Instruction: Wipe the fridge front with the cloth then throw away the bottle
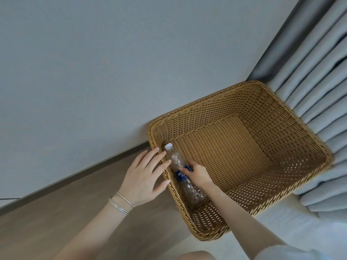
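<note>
right hand (197,174) gripping bottle (183,172), wicker basket (262,209)

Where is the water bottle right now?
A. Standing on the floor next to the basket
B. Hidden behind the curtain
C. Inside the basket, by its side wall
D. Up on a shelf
C: the water bottle is tilted inside the woven basket, close along its side wall, with the right hand holding it around its blue label and the left hand spread open at the rim.
</note>
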{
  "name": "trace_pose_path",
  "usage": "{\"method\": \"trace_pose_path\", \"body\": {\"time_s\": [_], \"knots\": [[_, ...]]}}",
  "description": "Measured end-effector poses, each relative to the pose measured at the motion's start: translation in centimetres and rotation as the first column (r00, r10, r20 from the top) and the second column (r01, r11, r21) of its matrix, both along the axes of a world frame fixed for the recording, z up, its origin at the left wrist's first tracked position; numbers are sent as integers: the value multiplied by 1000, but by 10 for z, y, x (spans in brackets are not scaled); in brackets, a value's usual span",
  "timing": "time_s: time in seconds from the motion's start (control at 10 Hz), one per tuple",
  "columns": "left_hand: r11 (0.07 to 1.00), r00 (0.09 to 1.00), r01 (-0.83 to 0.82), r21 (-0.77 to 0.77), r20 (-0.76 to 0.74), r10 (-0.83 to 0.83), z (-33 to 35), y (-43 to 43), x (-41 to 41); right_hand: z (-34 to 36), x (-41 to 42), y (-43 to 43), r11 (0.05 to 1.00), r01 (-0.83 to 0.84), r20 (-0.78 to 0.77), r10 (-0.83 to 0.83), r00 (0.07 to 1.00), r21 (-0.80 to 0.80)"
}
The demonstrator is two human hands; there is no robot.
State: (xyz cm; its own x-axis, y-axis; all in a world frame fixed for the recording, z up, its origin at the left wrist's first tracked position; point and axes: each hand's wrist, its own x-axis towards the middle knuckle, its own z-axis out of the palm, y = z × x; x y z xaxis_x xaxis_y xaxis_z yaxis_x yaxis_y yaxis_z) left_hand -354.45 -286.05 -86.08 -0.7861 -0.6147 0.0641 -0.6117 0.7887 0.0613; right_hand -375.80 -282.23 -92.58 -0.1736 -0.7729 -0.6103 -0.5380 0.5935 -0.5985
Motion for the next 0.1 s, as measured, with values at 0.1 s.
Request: {"method": "trace_pose_path", "body": {"time_s": [0.1], "knots": [[999,1000,-18,42,27,17,13,-5,-1,20,-1,1,999,-14,-30,13,999,-33]]}}
